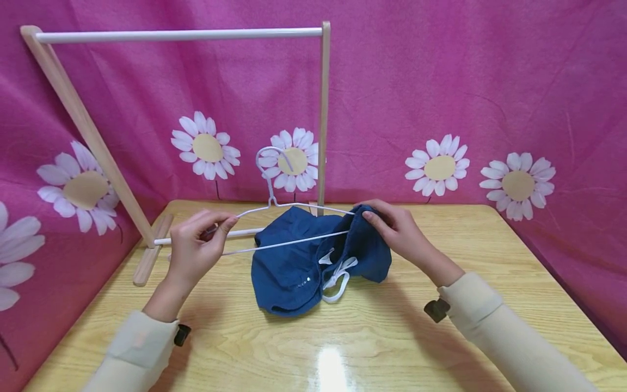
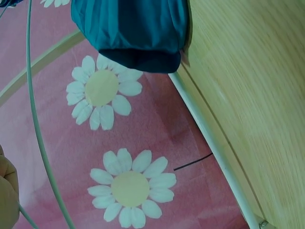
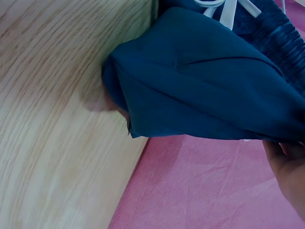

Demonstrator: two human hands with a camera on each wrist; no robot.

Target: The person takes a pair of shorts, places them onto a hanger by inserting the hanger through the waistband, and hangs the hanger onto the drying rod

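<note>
Navy drawstring shorts (image 1: 289,267) are hanging between the two hands, mostly below and toward the right one, with their waistband gaping toward the left hand. Whether the lower leg is touching the table is hard to tell. The right end of a white wire hanger (image 1: 272,201) is sitting inside that waistband opening, while its hook is pointing up between the hands. The left hand (image 1: 198,242) is pinching the hanger's left shoulder between thumb and fingertips; the right hand (image 1: 399,228) is gripping the waistband edge, thumb in front, though I cannot tell whether it is also clasping the wire through the cloth. A white drawstring (image 1: 343,267) is dangling just left of and below the right hand. As I judge it, the hanger's end could slip back out if the left hand pulled away or the right grip slackened, since the left part of the waistband is sagging unsupported. The loose drawstring could also be snagging on the lower bar if the shorts twisted. Beyond the left hand, a wooden clothes rack (image 1: 181,36) is standing on the wood-grain table (image 1: 245,348), before a magenta daisy-print curtain (image 1: 441,71).
</note>
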